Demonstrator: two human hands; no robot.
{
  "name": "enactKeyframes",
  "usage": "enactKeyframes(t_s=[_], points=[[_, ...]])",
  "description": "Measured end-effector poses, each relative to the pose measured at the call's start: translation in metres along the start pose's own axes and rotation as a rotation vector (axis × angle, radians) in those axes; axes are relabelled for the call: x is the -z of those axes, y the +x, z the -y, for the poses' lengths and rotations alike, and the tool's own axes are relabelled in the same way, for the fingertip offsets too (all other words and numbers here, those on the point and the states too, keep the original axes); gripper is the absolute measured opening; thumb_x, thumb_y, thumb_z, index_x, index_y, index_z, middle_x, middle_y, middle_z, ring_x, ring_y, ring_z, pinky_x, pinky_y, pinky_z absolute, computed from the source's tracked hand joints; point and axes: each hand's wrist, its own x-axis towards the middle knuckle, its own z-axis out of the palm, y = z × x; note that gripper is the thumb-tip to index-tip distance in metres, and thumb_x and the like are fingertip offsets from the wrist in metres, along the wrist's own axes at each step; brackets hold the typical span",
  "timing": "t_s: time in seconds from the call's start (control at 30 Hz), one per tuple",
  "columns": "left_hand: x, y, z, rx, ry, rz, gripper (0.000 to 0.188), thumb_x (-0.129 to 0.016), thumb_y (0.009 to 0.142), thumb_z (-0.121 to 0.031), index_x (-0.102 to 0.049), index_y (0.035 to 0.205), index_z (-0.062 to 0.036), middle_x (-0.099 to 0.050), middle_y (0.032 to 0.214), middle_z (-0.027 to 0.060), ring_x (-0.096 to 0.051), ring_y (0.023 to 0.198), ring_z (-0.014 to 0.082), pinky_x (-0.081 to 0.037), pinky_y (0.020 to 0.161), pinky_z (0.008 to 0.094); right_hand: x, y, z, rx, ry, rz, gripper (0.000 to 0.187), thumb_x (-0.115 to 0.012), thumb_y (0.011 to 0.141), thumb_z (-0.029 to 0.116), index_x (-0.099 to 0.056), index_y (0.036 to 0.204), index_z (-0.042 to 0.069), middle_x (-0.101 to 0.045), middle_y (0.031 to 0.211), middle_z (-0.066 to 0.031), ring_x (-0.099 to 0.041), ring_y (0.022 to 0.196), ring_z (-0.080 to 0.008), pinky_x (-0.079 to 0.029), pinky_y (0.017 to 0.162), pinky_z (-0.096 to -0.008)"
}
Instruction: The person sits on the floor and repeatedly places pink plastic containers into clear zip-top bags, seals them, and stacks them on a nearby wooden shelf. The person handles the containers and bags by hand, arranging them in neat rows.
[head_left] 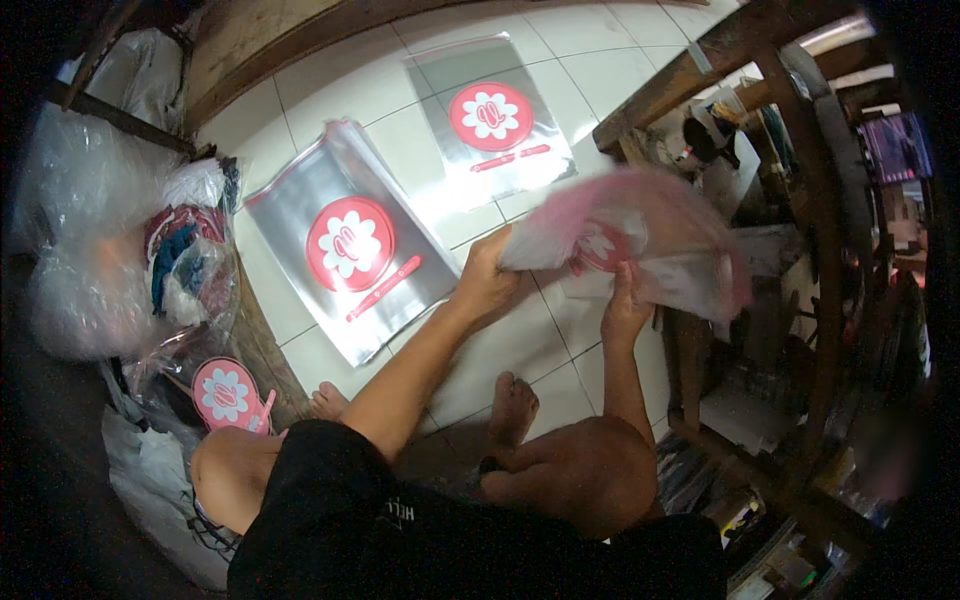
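I sit on a white tiled floor [330, 90]. My left hand [487, 277] grips one edge of a clear plastic bag [650, 235] with pink content and a red round flower print; it is blurred by motion. My right hand [622, 305] holds the same bag from below. To the left of my hands lies a stack of clear bags [345, 240] with the same red flower print. Another such stack of bags [495, 120] lies farther away on the tiles.
A large plastic sack [120, 230] full of folded cloth and bags stands at the left, with a flower-printed piece [228, 395] beside my knee. A wooden table frame [790, 200] with clutter rises at the right. A wooden board [260, 40] lies at the far edge.
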Motion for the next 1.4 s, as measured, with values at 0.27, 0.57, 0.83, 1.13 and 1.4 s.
enactKeyframes(t_s=[0.27,0.57,0.83,1.13,1.4], points=[[-0.006,-0.022,-0.016,-0.053,-0.005,0.012,0.086,-0.078,0.076,-0.015,-0.033,0.148,-0.0038,-0.053,0.139,0.0191,-0.049,0.132,0.0282,-0.036,0.110,0.0365,0.029,-0.031,-0.010,0.030,-0.034,0.098,0.032,-0.059,0.098,0.010,-0.058,0.122,-0.012,-0.060,0.123,-0.0147,-0.056,0.112,-0.0189,-0.045,0.094,-0.0279],[0.006,-0.019,-0.003,-0.092,0.088,0.047,0.054,-0.069,0.091,-0.028,-0.050,0.134,-0.0013,-0.052,0.137,0.0181,-0.047,0.130,0.0313,-0.037,0.110,0.0426,0.015,-0.031,0.011,-0.279,0.121,-0.028,0.031,-0.062,0.097,0.018,-0.066,0.116,-0.006,-0.065,0.118,-0.0129,-0.057,0.110,-0.0201,-0.045,0.097,-0.0360],[-0.011,-0.016,-0.020,0.074,0.027,-0.029,0.056,-0.071,0.079,0.001,-0.051,0.131,-0.0033,-0.063,0.119,0.0178,-0.061,0.111,0.0244,-0.046,0.096,0.0348,0.031,-0.041,0.024,-0.176,0.065,0.047,0.033,-0.063,0.096,0.017,-0.062,0.121,-0.004,-0.064,0.118,-0.0142,-0.059,0.108,-0.0249,-0.042,0.100,-0.0380],[-0.010,-0.001,-0.013,-0.090,0.037,0.046,0.058,-0.072,0.084,-0.014,-0.049,0.136,-0.0012,-0.056,0.132,0.0173,-0.054,0.125,0.0297,-0.040,0.107,0.0392,0.017,-0.042,-0.022,-0.217,0.089,-0.045,0.032,-0.056,0.100,0.016,-0.060,0.125,-0.005,-0.060,0.129,-0.0156,-0.059,0.112,-0.0220,-0.045,0.100,-0.0366],[-0.034,-0.010,-0.046,0.088,0.060,-0.119,0.021,-0.059,0.092,-0.012,-0.064,0.107,0.0028,-0.067,0.091,0.0148,-0.062,0.085,0.0214,-0.048,0.078,0.0355,0.014,-0.042,0.007,-0.160,0.113,-0.135,0.030,-0.059,0.099,0.017,-0.063,0.115,-0.008,-0.066,0.110,-0.0112,-0.059,0.103,-0.0194,-0.046,0.094,-0.0342]])
